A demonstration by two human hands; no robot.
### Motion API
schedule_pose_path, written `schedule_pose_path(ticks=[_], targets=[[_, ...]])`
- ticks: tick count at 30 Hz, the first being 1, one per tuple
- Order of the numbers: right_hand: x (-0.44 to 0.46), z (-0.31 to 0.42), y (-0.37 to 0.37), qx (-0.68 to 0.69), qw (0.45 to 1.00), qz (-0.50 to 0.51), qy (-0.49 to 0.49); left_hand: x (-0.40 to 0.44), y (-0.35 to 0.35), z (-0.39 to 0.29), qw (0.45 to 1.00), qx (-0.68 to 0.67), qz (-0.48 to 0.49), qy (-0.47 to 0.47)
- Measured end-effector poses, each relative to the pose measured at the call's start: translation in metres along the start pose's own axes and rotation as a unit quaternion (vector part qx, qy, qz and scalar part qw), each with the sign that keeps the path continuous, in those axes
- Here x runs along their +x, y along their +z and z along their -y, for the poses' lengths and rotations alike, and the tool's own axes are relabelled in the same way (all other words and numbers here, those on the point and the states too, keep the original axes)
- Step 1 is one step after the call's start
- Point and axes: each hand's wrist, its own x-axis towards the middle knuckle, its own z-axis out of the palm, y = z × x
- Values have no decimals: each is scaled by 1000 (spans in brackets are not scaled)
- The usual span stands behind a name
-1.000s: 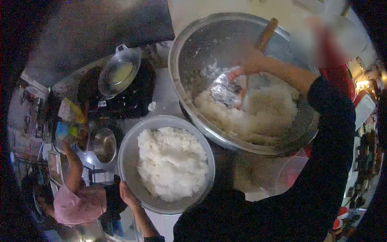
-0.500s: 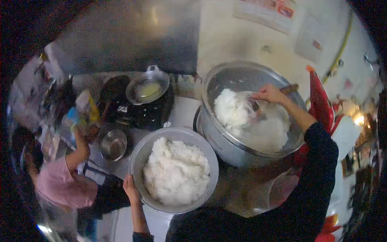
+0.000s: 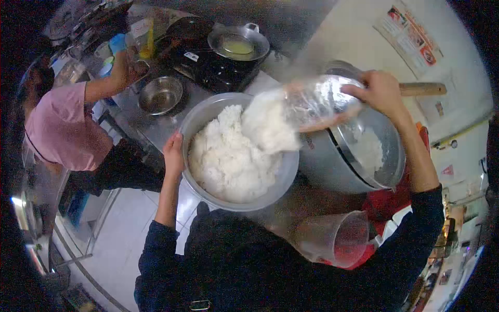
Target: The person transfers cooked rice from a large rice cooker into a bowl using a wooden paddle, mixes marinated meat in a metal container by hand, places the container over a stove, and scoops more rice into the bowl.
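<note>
White cooked rice (image 3: 234,161) is heaped in a round metal basin (image 3: 200,193). My left hand (image 3: 173,151) is closed on the left rim of this basin. Above its right side, my right hand (image 3: 382,93) grips a wooden-handled scoop (image 3: 325,96) with a shiny, blurred head and brownish edges. A big clump of rice (image 3: 271,122) is at the scoop's end, over the basin and touching the heap. Behind the scoop stands a large metal pot (image 3: 332,169), tilted in view, with some rice (image 3: 366,151) inside. The scoop partly hides the pot.
At the left, a person in a pink shirt (image 3: 62,130) reaches out with a blue-gloved hand (image 3: 117,43). A pan (image 3: 240,41) with yellowish liquid sits on the black stove (image 3: 208,67). Near it is a metal bowl (image 3: 160,95). A clear plastic container (image 3: 332,239) stands close on my right.
My right hand has come out of the pot and over to the basin, bringing a clump of rice on the scoop. My left hand stays on the rim. The view has turned.
</note>
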Motion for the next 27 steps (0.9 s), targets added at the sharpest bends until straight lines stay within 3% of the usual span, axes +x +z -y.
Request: schedule_pose_path(ticks=[4, 6, 7, 8, 11, 13, 14, 17, 20, 22, 27], targets=[[3, 9, -13, -106, 990, -89, 4, -7, 6, -10, 999, 35, -9, 25], [3, -4, -35, -108, 992, -31, 54, -1, -1, 2, 992, 104, -1, 66], [-1, -18, -45, -115, 989, -1, 91, -6, -1, 0, 1000, 8, 5, 2], [-7, -33, -52, -120, 986, 3, 113, 13, -14, 47, 998, 34, 22, 41], [-24, -78, -64, -154, 973, 14, 172, -9, 0, -18, 1000, -12, 24, -10], [-27, -96, -54, -191, 965, 25, 181, 9, -13, -2, 996, 52, 47, 59], [-26, -89, -52, -230, 946, 76, 217, 21, -14, 8, 998, 47, 9, 28], [-65, -134, -23, -276, 924, 165, 206, -11, 9, -29, 996, -73, 45, -28], [-85, -157, 20, -272, 909, 252, 189, 3, -9, -11, 984, -119, 96, -87], [-99, -180, 59, -262, 901, 313, 145, 6, -10, -5, 996, -30, 29, -81], [-113, -176, 89, -170, 872, 382, 254, 0, -10, 0, 999, 21, -21, -24]])
